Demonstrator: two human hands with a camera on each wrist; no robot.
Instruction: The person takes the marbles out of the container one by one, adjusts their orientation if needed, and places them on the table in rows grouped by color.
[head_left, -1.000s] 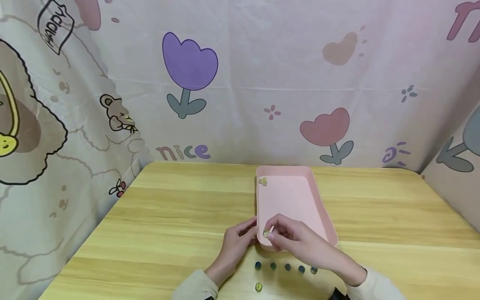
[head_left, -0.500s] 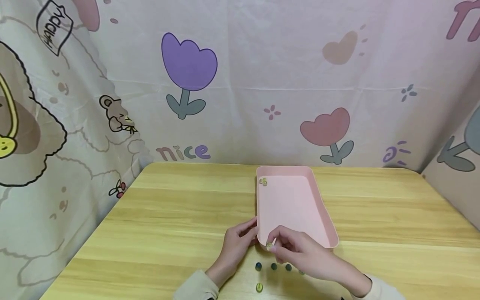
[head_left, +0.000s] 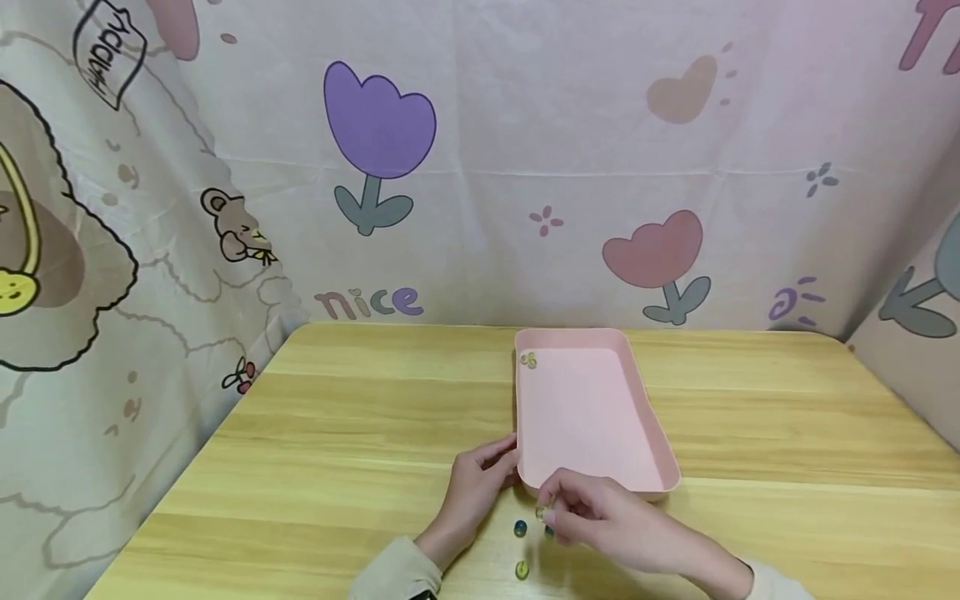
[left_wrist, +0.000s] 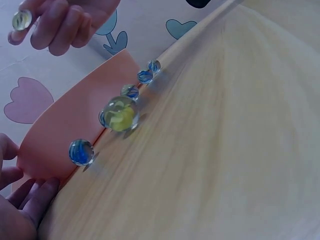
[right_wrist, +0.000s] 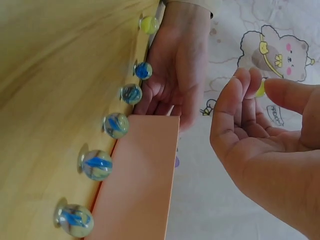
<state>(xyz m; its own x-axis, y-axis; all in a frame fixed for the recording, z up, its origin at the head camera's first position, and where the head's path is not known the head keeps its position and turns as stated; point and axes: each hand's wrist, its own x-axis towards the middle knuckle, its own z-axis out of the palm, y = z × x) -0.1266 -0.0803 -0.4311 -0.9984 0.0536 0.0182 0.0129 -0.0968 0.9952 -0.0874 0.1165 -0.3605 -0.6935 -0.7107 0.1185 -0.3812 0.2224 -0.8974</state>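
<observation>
My right hand (head_left: 600,521) pinches a clear yellow-swirled marble (head_left: 542,512) between thumb and index finger, just in front of the pink tray (head_left: 588,417). At the tray's near left corner, the fingers of my left hand (head_left: 474,492) rest against its outer wall. Several blue-swirled marbles (right_wrist: 97,165) stand in a row along the tray's near side; in the head view my right hand hides most of them. Nearer to me lies another yellow marble (head_left: 522,570). A small cluster of yellowish marbles (head_left: 528,360) sits inside the tray's far left corner.
The tray stands on a wood-grain table (head_left: 360,417). Behind it hangs a white cloth (head_left: 495,108) printed with tulips and bears, and the cloth also runs along both sides of the table.
My right hand has drawn back from over the tray's near left corner toward me, with the marble still pinched, and now covers more of the blue marbles. My left hand stays put.
</observation>
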